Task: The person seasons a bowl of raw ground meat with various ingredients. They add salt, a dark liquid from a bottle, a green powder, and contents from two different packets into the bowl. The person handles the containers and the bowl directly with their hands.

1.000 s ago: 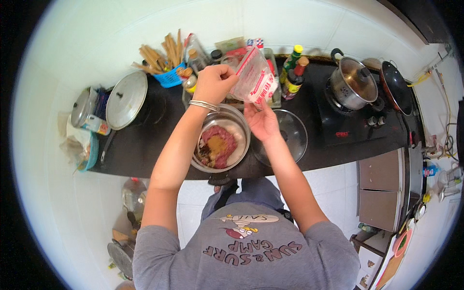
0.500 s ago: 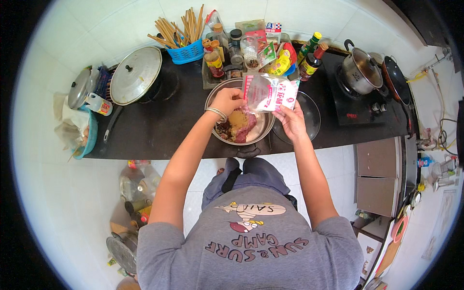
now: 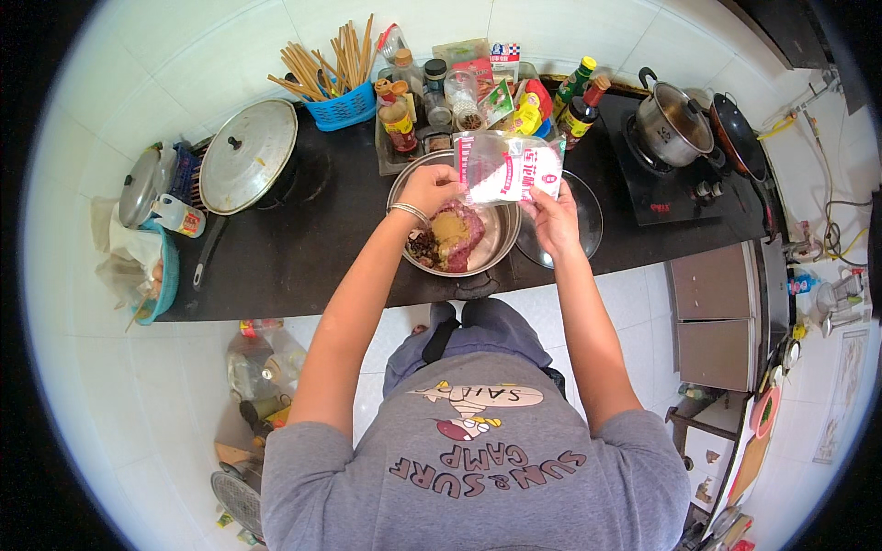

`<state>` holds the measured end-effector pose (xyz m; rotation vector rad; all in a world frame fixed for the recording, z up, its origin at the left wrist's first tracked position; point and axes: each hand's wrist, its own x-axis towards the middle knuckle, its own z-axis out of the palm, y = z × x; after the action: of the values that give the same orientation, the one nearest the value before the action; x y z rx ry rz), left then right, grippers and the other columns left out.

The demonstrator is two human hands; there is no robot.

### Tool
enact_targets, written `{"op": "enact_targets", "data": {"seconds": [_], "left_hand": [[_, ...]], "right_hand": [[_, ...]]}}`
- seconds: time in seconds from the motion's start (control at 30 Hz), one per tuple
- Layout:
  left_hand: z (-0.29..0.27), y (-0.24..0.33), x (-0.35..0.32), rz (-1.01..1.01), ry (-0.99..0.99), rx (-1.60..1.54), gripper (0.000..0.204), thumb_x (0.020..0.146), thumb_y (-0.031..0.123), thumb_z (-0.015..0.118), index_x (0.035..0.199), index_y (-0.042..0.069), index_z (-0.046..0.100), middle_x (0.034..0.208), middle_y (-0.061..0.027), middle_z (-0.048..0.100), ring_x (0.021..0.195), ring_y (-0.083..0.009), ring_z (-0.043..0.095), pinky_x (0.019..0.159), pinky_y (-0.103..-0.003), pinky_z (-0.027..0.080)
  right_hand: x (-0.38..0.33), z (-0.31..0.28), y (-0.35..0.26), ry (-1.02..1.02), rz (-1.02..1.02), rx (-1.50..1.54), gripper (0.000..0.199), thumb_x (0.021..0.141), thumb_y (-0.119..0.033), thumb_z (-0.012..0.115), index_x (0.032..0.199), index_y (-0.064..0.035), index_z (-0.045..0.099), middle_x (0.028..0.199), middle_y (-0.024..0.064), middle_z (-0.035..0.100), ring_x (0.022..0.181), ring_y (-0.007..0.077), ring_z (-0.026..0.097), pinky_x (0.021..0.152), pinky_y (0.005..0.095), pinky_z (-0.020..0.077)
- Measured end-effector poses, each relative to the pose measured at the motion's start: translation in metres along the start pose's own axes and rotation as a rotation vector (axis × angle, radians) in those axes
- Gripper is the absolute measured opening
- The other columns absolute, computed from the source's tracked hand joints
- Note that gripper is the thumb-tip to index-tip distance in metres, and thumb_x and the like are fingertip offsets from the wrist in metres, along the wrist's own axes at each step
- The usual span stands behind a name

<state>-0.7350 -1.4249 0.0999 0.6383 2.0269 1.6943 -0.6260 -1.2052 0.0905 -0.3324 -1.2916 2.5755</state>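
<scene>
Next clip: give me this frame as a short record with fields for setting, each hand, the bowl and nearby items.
setting: dark kitchen counter
left hand: grips the packet at its left edge
right hand: holds the packet's right lower corner
packet: clear and pink, held over the bowl
bowl: metal, holds raw meat and seasonings
nearby: glass lid, blue basket, pot

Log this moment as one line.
left hand: holds seasoning packet | right hand: holds packet | below: steel bowl with meat
</scene>
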Motion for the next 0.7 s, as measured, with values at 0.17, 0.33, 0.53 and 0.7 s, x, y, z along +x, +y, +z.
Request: {"op": "enact_targets", "data": {"seconds": [0.17, 0.33, 0.53, 0.7], "left_hand": [[0.003, -0.004, 0.005, 0.046, 0.037, 0.037, 0.01, 0.078, 0.009, 0.067, 0.079, 0.0, 0.063, 0.075, -0.0008, 0.062, 0.069, -0.0074, 0.054, 0.067, -0.024, 0.045], [0.002, 0.002, 0.006, 0.03, 0.081, 0.099, 0.011, 0.077, 0.009, 0.067, 0.078, -0.001, 0.062, 0.074, -0.0012, 0.061, 0.07, -0.0079, 0.054, 0.068, -0.025, 0.045], [0.001, -0.005, 0.008, 0.073, 0.128, 0.092, 0.011, 0.077, 0.009, 0.068, 0.076, 0.0, 0.062, 0.071, -0.0006, 0.06, 0.066, -0.0074, 0.053, 0.065, -0.025, 0.044], [-0.007, -0.01, 0.013, 0.098, 0.154, 0.128, 0.012, 0.077, 0.009, 0.068, 0.075, 0.0, 0.061, 0.068, 0.0001, 0.059, 0.064, -0.0064, 0.052, 0.062, -0.024, 0.043]], "right_hand": [[0.0, 0.003, 0.0, 0.025, -0.005, 0.011, 0.033, 0.083, 0.003, 0.059, 0.112, -0.0052, 0.046, 0.104, 0.0098, 0.062, 0.093, 0.02, 0.063, 0.078, 0.0354, 0.054], [0.004, 0.007, -0.001, -0.004, -0.034, -0.018, 0.03, 0.084, 0.001, 0.058, 0.112, -0.0052, 0.048, 0.105, 0.0094, 0.062, 0.093, 0.0196, 0.063, 0.08, 0.0348, 0.0532], [0.012, 0.014, 0.004, -0.028, -0.052, 0.024, 0.034, 0.083, 0.005, 0.058, 0.113, -0.0041, 0.046, 0.104, 0.0101, 0.062, 0.092, 0.0193, 0.063, 0.077, 0.0324, 0.0539], [0.011, 0.023, -0.002, -0.004, -0.038, 0.055, 0.032, 0.083, 0.005, 0.059, 0.112, -0.0041, 0.047, 0.103, 0.0096, 0.062, 0.091, 0.0193, 0.063, 0.077, 0.0327, 0.0535]]}}
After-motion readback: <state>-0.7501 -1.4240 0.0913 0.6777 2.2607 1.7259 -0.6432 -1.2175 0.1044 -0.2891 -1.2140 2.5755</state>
